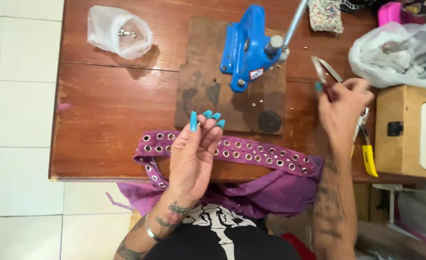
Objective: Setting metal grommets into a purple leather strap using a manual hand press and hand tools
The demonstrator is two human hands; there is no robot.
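you are mid-way through fitting eyelets; the purple belt (251,155) lies across the near edge of the wooden table (107,110), most holes already ringed in metal; the blue hand press (246,45) stands on its board (208,91) behind the belt, lever up; judged next: the small piece needs seating under the press head, so a steady pinch matters; your left hand (193,154) is raised palm-up above the belt, fingertips pinching a tiny eyelet (199,123); your right hand (343,108), blurred, grasps metal scissors (325,71) near the plastic bag (396,55).
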